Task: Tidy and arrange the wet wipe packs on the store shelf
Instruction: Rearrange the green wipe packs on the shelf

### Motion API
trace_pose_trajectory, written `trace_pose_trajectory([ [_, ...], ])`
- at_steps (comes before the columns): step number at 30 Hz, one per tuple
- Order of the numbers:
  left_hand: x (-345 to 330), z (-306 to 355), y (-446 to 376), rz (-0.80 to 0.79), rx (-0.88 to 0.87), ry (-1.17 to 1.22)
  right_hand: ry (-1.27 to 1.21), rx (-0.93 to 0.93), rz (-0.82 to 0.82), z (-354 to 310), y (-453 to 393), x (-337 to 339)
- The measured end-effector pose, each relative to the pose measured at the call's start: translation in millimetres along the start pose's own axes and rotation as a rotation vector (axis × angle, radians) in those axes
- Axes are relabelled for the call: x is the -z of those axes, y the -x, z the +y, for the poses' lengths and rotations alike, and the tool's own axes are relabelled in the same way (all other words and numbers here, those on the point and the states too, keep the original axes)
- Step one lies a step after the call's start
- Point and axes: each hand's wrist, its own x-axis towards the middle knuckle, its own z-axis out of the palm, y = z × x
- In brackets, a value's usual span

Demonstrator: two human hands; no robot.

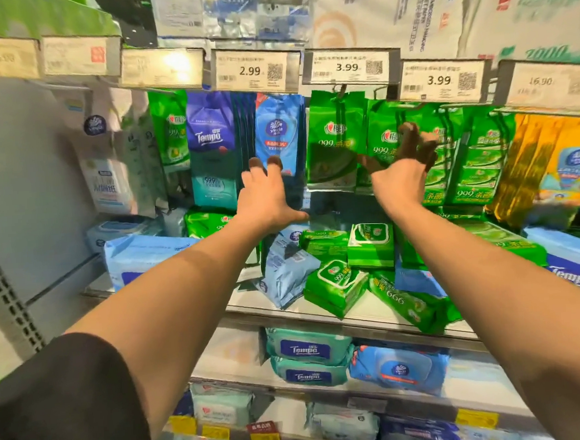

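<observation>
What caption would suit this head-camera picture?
Both open hands, left hand and right hand, reach toward jumbled green wipe packs on a store shelf.

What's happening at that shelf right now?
Left hand and right hand open, holding nothing. Green packs and a blue pack heaped loose on the shelf. Nothing blocking.

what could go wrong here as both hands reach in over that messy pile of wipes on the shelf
The loose green packs lie tilted at the shelf's front edge; a brushing forearm could tip them off. The left hand and right hand, both open, reach toward the hanging green packs, which might slip off their hooks if knocked. The slanted blue pack may slide too.
</observation>
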Motion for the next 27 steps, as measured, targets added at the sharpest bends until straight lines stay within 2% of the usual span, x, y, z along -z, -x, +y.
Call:
trace_pose_trajectory([
  [2, -2, -9, -2, 0.004, 0.009, -0.024, -0.030, -0.046, -0.034, 5, -3, -9],
  [7, -5, -31, -2, -0.028, 0.075, -0.045, -0.023, 0.175, 0.047, 14, -5, -22],
  [11, -2, -41, 3, 0.006, 0.057, -0.047, -0.035, 0.191, 0.064, 16, -7, -26],
  [14, -3, -45, 8, -0.030, 0.077, -0.024, -0.118, -0.020, -0.015, 17, -4, -25],
  [15, -4, -47, 10, -0.048, 0.093, -0.040, -0.081, -0.040, -0.046, 19, 3, -24],
  [18, -13, -58, 17, -0.082, 0.161, -0.102, 0.072, 0.111, 0.009, 34, 41, -24],
  [21, -21, -70, 25, -0.079, 0.245, -0.135, -0.008, 0.168, 0.065, 49, 84, -33],
  [24, -24, -78, 32, -0.051, 0.305, -0.144, -0.153, 0.145, 0.022, 52, 114, -49],
  [27, -23, -81, 36, -0.033, 0.336, -0.103, -0.170, 0.169, -0.167, 39, 132, -70],
])
